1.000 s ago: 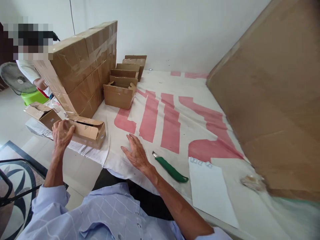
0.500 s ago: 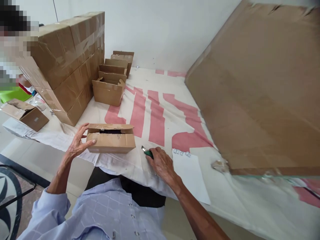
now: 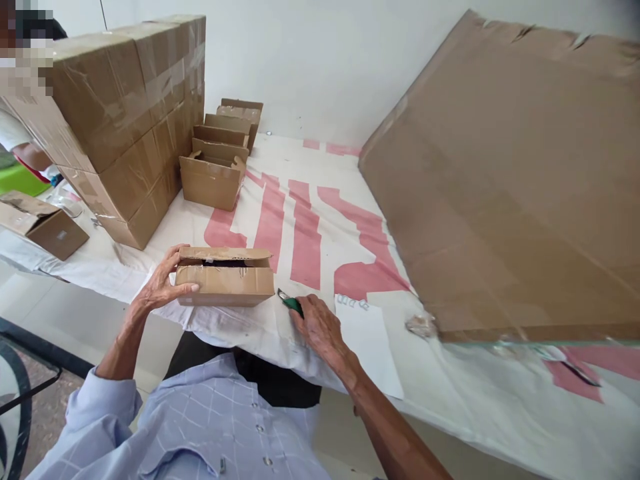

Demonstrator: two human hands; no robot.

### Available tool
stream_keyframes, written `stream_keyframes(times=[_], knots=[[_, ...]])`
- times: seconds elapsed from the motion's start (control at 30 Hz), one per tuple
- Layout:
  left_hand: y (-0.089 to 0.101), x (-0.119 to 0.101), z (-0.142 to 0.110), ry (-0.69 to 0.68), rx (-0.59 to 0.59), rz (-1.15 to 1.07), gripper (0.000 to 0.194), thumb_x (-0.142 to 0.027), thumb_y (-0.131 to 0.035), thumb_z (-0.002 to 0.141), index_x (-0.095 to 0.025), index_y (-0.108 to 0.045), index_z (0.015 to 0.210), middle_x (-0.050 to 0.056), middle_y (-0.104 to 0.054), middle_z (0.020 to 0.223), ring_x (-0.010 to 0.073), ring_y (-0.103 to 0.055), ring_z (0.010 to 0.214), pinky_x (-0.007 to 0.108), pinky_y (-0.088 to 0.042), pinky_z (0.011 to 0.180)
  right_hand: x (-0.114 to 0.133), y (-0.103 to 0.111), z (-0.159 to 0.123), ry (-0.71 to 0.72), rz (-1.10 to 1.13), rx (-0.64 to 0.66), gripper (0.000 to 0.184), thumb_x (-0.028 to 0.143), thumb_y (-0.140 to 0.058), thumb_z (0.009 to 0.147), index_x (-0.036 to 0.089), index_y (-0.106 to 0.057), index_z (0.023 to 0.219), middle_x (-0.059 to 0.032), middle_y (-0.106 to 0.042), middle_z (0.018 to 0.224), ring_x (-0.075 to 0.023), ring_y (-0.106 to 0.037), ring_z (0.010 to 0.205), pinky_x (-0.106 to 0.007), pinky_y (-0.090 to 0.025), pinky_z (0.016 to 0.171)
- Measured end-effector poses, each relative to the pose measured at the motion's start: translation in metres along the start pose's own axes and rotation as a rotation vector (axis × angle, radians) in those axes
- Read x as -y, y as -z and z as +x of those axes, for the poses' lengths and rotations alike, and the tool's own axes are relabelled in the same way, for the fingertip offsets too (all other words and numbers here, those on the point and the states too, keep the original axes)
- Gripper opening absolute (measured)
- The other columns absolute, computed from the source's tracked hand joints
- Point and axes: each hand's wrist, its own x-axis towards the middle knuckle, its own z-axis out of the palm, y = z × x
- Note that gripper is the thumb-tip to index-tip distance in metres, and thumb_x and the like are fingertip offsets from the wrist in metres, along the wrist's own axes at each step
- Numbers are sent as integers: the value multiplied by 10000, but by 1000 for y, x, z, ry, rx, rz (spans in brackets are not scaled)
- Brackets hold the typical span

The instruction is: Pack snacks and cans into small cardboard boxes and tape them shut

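Observation:
My left hand [image 3: 163,287] grips the left end of a small brown cardboard box [image 3: 225,277] that sits near the table's front edge, its taped top flaps slightly apart. My right hand [image 3: 317,327] is closed over a green-handled utility knife [image 3: 290,303] lying on the cloth just right of the box; only the blade tip and a bit of green handle show.
A white cloth with red stripes [image 3: 300,227] covers the table. Stacked taped cartons [image 3: 120,113] stand at the left, with a row of small open boxes [image 3: 213,180] beside them. A large cardboard sheet [image 3: 510,187] leans at the right. White paper [image 3: 370,347] lies by my right hand. Another small box [image 3: 43,223] sits far left.
My left hand pulled the small box from the left to in front of me. My right hand moved from flat on the cloth onto the green knife and closed over it.

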Motion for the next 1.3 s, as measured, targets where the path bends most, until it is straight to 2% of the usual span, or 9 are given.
stream_keyframes(times=[0.13, 0.3, 0.4, 0.5, 0.7, 0.87, 1.03, 1.17, 1.3], knots=[[-4, -4, -2, -10, -2, 5, 721, -684, -815, 856, -247, -645, 1404, 152, -484, 1592, 376, -559, 1444, 510, -553, 1153, 16, 15, 13, 8, 175, -188, 256, 328, -536, 1022, 209, -663, 1210, -130, -696, 1100, -296, -690, 981, -414, -572, 796], [-13, -13, -2, -59, 20, 43, 732, -725, -787, 863, -241, -646, 1394, 155, -508, 1551, 378, -555, 1440, 529, -535, 1177, 65, 69, 47, 192, 411, -521, 244, 353, -580, 1050, 231, -693, 1227, -117, -721, 1147, -286, -693, 1056, -458, -602, 909], [-19, -19, -2, -69, 22, 77, 746, -738, -778, 868, -230, -641, 1397, 160, -512, 1538, 378, -546, 1450, 550, -485, 1232, 100, 99, 64, 404, 371, -460, 235, 295, -680, 1014, 243, -725, 1238, -111, -739, 1192, -307, -673, 1127, -495, -560, 997], [-25, -22, -4, -86, 11, 110, 718, -729, -783, 870, -229, -663, 1370, 162, -499, 1550, 393, -519, 1484, 573, -437, 1274, 128, 115, 77, 535, 270, -321, 255, 242, -737, 987, 238, -742, 1242, -122, -749, 1251, -325, -655, 1174, -502, -518, 1025], [-35, -25, -5, -143, -16, 116, 658, -684, -807, 872, -229, -702, 1336, 173, -419, 1653, 419, -441, 1562, 563, -451, 1277, 146, 110, 100, 632, 253, -169, 120, 152, -700, 997, 239, -780, 1020, -89, -751, 1063, -263, -665, 1031, -399, -529, 913], [-38, -26, -5, -158, -26, 140, 639, -662, -799, 889, -224, -695, 1342, 172, -485, 1607, 405, -503, 1507, 569, -438, 1283, 146, 106, 108, 647, 379, -193, 268, 186, -580, 1058, 231, -755, 861, -71, -736, 938, -218, -665, 925, -352, -514, 841], [-37, -25, -4, -182, -12, 135, 624, -631, -801, 900, -214, -680, 1348, 174, -513, 1562, 390, -532, 1469, 562, -451, 1267, 150, 109, 113, 533, 651, -110, 240, 244, -570, 1011, 212, -691, 807, -42, -710, 837, -184, -651, 804, -330, -494, 785], [-36, -23, -4, -172, -17, 116, 654, -617, -828, 883, -215, -654, 1370, 177, -518, 1556, 390, -531, 1469, 568, -451, 1262, 153, 109, 121, 249, 909, -69, 207, 355, -621, 928, 213, -662, 783, -3, -667, 747, -150, -580, 673, -302, -469, 678], [-36, -23, -4, -156, -21, 80, 659, -665, -825, 866, -229, -675, 1337, 172, -521, 1558, 389, -524, 1479, 568, -440, 1271, 154, 115, 125, 17, 1237, -118, 313, 518, -695, 872, 229, -627, 772, 42, -559, 618, -129, -501, 575, -281, -464, 592]])
